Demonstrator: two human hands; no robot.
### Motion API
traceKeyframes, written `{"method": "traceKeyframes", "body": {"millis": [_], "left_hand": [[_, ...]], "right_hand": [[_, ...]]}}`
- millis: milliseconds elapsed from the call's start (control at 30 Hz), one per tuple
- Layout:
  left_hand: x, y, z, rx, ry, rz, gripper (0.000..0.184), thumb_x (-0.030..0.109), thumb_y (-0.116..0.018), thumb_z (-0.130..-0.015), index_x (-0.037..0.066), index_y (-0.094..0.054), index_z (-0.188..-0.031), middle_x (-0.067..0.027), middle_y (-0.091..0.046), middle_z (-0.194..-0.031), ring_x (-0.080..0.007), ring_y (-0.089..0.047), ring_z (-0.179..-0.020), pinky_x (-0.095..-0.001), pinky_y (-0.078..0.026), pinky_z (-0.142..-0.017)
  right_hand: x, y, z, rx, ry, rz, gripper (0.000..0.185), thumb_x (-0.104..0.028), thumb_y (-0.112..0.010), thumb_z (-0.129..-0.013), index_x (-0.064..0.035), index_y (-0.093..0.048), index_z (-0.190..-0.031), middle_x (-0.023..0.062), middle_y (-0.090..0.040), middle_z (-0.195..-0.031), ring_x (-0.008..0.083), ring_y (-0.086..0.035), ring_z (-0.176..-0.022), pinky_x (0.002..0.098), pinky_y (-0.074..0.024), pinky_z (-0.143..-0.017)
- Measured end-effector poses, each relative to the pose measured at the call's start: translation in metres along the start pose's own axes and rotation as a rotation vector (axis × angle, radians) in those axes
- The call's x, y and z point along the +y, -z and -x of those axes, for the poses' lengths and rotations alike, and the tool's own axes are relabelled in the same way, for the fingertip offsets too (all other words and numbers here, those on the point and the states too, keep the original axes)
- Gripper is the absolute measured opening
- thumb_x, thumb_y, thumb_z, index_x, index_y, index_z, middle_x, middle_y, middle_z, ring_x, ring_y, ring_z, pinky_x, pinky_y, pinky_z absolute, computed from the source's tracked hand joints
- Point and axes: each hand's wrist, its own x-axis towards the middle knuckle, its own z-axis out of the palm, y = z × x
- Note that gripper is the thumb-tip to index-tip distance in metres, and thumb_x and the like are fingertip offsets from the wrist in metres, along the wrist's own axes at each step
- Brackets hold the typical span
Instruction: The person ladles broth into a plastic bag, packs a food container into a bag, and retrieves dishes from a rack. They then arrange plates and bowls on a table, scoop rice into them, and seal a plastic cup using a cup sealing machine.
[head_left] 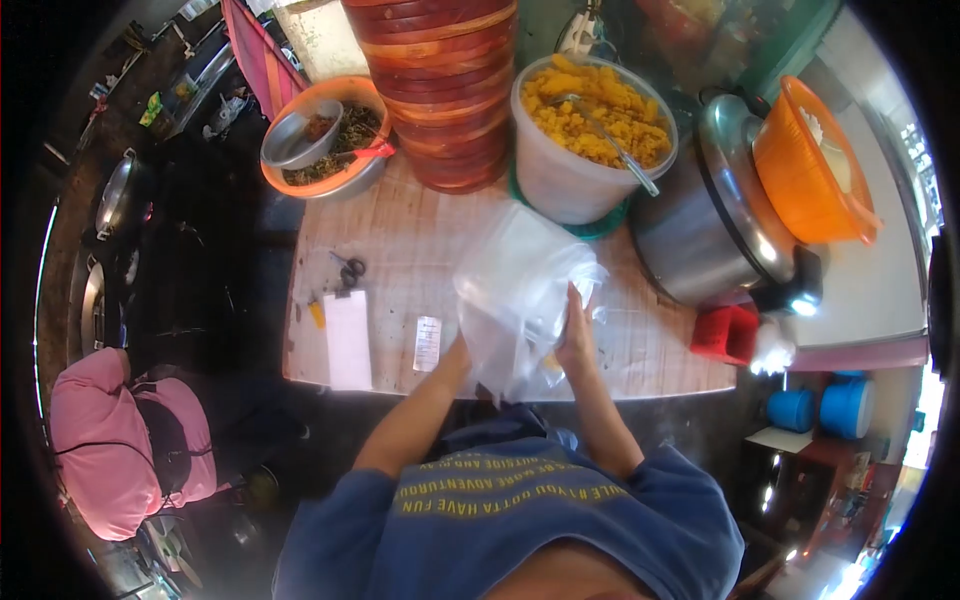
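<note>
Clear plastic (510, 285) over our counter (400, 215), near the white tub (562, 175)

In the head view, our right hand (577, 335) lies nearly straight-fingered against its right side; our left hand (459, 358) is mostly hidden behind it, and we cannot tell whether either grips

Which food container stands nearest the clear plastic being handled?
The white tub of yellow food, just beyond the clear plastic; the orange-rimmed bowl and the orange basket sit farther away.

loose blue shirt (480, 530), curved rows of yellow lettering (515, 487), plain blue sleeves (338, 510)
</note>
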Motion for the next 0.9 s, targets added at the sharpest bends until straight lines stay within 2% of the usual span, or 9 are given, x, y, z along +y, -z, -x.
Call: {"method": "traceKeyframes", "body": {"millis": [100,200,267,400,467,600,733,800,900], "left_hand": [[-0.015,-0.019,0.015,-0.302,-0.071,-0.289,0.045,0.021,-0.052,-0.092,0.003,-0.043,-0.132,-0.0116,-0.049,-0.13,-0.0229,-0.046,-0.123,-0.0332,-0.035,-0.104],[-0.014,-0.03,0.032,-0.414,0.275,-0.441,0.042,0.018,-0.051,-0.092,0.003,-0.044,-0.131,-0.0125,-0.046,-0.136,-0.0261,-0.044,-0.125,-0.0369,-0.035,-0.106],[-0.096,-0.024,0.072,-0.198,0.381,0.783,0.041,0.019,-0.049,-0.092,0.002,-0.044,-0.13,-0.0128,-0.044,-0.14,-0.0298,-0.043,-0.127,-0.0409,-0.034,-0.108],[-0.023,-0.014,0.036,0.102,0.981,0.815,0.047,0.023,-0.051,-0.092,0.002,-0.04,-0.132,-0.0143,-0.039,-0.142,-0.0303,-0.038,-0.131,-0.0459,-0.03,-0.11],[-0.05,0.03,0.023,-0.703,0.915,-0.211,0.06,0.029,-0.062,-0.086,0.002,-0.036,-0.133,-0.018,-0.036,-0.142,-0.0298,-0.039,-0.129,-0.0492,-0.033,-0.104],[0.096,-0.004,-0.014,0.207,-0.069,-1.324,0.068,0.036,-0.078,-0.067,0.004,-0.045,-0.117,-0.0194,-0.047,-0.124,-0.0333,-0.05,-0.108,-0.0444,-0.04,-0.081],[0.048,0.014,-0.052,0.23,-0.26,-1.489,0.053,0.028,-0.076,-0.068,0.005,-0.052,-0.108,-0.0154,-0.057,-0.104,-0.0332,-0.056,-0.096,-0.0424,-0.044,-0.075],[0.011,0.046,-0.075,-0.002,0.367,-1.154,0.037,0.017,-0.065,-0.074,0.004,-0.059,-0.108,-0.0187,-0.063,-0.103,-0.0328,-0.06,-0.095,-0.0442,-0.045,-0.076],[0.06,0.057,-0.107,0.163,-0.026,-1.127,0.029,0.012,-0.061,-0.074,0.005,-0.066,-0.102,-0.0194,-0.066,-0.091,-0.0318,-0.064,-0.082,-0.0388,-0.048,-0.071]], "right_hand": [[0.014,0.012,-0.021,0.023,-0.018,0.044,0.085,-0.023,-0.072,-0.082,-0.0061,-0.016,-0.144,0.0111,-0.053,-0.119,0.0207,-0.055,-0.104,0.0336,-0.049,-0.086],[0.018,0.005,-0.029,0.095,-0.01,0.155,0.104,-0.03,-0.077,-0.077,0.0011,-0.004,-0.145,0.0148,-0.053,-0.116,0.0226,-0.056,-0.102,0.0338,-0.0483,-0.085],[0.033,0.008,-0.045,0.112,0.006,0.304,0.108,-0.034,-0.078,-0.075,0.006,-0.004,-0.143,0.0191,-0.053,-0.116,0.0238,-0.056,-0.103,0.0343,-0.0483,-0.084],[0.076,0.03,-0.085,0.152,-0.019,0.639,0.113,-0.046,-0.079,-0.07,0.0111,-0.012,-0.141,0.0229,-0.052,-0.118,0.0268,-0.056,-0.104,0.0348,-0.0457,-0.089],[0.078,0.031,-0.094,0.162,-0.047,0.761,0.116,-0.063,-0.073,-0.067,0.0103,-0.022,-0.141,0.0259,-0.049,-0.125,0.0326,-0.05,-0.116,0.0387,-0.0386,-0.099],[0.046,0.019,-0.096,0.184,0.013,1.447,0.114,-0.081,-0.057,-0.064,0.0064,-0.039,-0.136,0.0285,-0.034,-0.14,0.0393,-0.025,-0.135,0.0468,-0.0226,-0.111],[0.015,0.027,-0.107,-0.123,-0.056,1.887,0.104,-0.076,-0.056,-0.071,0.0053,-0.04,-0.134,0.0273,-0.037,-0.138,0.0382,-0.028,-0.134,0.0476,-0.0314,-0.106],[-0.004,0.032,-0.104,-0.159,0.119,2.121,0.092,-0.064,-0.059,-0.076,0.0007,-0.036,-0.137,0.0239,-0.038,-0.138,0.0383,-0.038,-0.129,0.0468,-0.0395,-0.1],[-0.046,0.037,-0.11,-0.312,0.331,2.416,0.057,-0.011,-0.054,-0.081,-0.0135,-0.039,-0.136,0.0117,-0.048,-0.132,0.0342,-0.056,-0.112,0.0467,-0.0484,-0.089]]}}
